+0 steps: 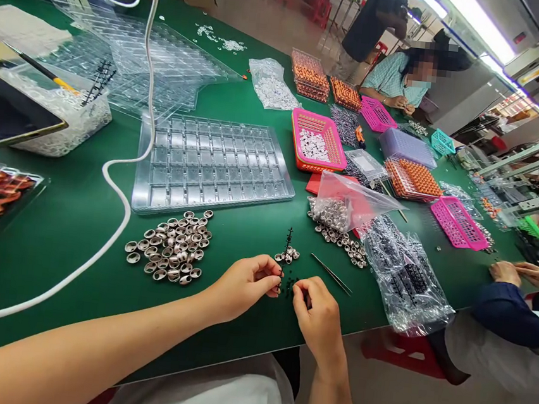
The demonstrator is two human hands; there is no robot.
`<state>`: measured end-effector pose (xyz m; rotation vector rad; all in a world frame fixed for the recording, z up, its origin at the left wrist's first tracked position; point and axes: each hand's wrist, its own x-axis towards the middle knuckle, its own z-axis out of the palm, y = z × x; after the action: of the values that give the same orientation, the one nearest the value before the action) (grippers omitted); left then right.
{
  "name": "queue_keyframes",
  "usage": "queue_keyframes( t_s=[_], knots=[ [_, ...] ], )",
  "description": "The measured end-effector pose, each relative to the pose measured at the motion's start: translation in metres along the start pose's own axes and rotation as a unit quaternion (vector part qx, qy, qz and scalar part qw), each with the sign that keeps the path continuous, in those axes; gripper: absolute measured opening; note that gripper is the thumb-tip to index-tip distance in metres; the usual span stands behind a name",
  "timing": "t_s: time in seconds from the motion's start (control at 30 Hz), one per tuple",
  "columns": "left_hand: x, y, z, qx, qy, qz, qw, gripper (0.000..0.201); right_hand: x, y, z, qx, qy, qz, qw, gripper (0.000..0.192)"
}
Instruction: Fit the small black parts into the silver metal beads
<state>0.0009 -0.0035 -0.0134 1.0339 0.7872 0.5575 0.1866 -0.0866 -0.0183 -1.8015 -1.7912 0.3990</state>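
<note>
My left hand (pixel 242 288) pinches a thin black plastic sprue (pixel 288 245) with short side branches, held upright over the green table. Close to its lower end is my right hand (pixel 320 313), fingers curled and pressed together; whatever they hold is too small to make out. Between the hands lie tiny black pieces (pixel 289 285). Several silver metal rings (pixel 295 255) sit just behind the sprue. A larger heap of the same rings (pixel 174 247) is left of my left hand. Metal tweezers (pixel 332 275) rest behind my right hand.
A clear compartment tray (pixel 216 165) lies behind the rings, with a white cable (pixel 123 213) across its left side. Plastic bags (pixel 408 276) of black parts lie right. A pink basket (pixel 337 142) holds white pieces. Co-workers' hands (pixel 505 272) are at far right.
</note>
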Motion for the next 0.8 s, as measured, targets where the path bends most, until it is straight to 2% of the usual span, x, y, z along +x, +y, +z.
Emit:
queue_keyframes(
  t_s=[0.13,0.33,0.43,0.5,0.57,0.67,0.8],
  knots=[
    [0.001,0.001,0.001,-0.017,0.008,-0.007,1.000,0.027,-0.002,0.000,0.000,0.033,0.022,0.018,0.999,0.016],
    [-0.001,0.006,0.004,-0.027,0.006,-0.011,1.000,0.031,-0.007,-0.019,0.002,0.170,0.074,0.070,0.980,0.015],
    [-0.008,0.006,0.006,0.020,0.003,0.010,1.000,0.029,-0.008,-0.038,0.010,0.235,0.092,0.094,0.963,0.010],
    [-0.012,0.003,0.006,0.079,0.021,0.035,0.996,0.028,-0.007,-0.047,0.018,0.274,0.104,0.103,0.950,0.009],
    [-0.012,-0.003,0.004,0.112,0.029,0.064,0.991,0.029,-0.005,-0.050,0.025,0.280,0.118,0.112,0.946,0.010],
    [-0.012,-0.010,0.001,0.145,0.010,0.090,0.985,0.029,-0.005,-0.049,0.027,0.286,0.122,0.117,0.943,0.012],
    [-0.016,-0.012,-0.001,0.201,0.002,0.123,0.972,0.027,-0.012,-0.038,0.006,0.251,0.118,0.105,0.955,0.014]
  ],
)
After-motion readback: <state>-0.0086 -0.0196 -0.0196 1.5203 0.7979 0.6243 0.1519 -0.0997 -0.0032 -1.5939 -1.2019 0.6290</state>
